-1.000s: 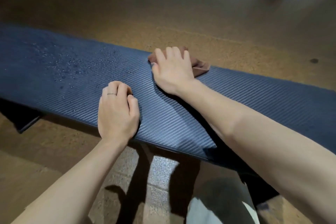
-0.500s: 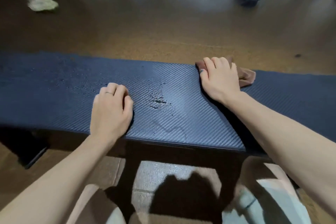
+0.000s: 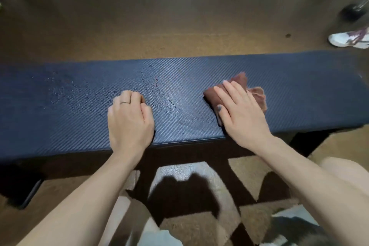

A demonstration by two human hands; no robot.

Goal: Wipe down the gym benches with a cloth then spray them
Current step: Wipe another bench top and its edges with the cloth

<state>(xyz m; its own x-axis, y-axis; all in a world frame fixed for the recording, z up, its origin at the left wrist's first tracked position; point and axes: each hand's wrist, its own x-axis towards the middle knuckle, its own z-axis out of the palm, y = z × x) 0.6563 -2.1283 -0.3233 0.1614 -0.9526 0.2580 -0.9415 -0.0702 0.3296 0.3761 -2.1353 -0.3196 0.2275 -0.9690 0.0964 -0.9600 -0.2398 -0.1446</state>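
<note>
Bench padding [image 3: 299, 96], dark blue and woven-textured, stretches across the view just past the person's knees. On its near half the left hand [image 3: 129, 124] rests with fingers curled under, holding nothing, a ring on one finger. The right hand [image 3: 239, 112] presses flat, fingers straight, on a reddish-brown cloth [image 3: 257, 94]. Droplets [image 3: 65, 90] speckle the left padding. Beyond, a white shoe [image 3: 347, 39] stands on brown floor [image 3: 159, 26].

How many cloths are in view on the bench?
1. A brown cloth lies on the right part of the bench, pressed flat under the right hand. The left hand rests curled on the bench; whether it hides anything cannot be told.
</note>
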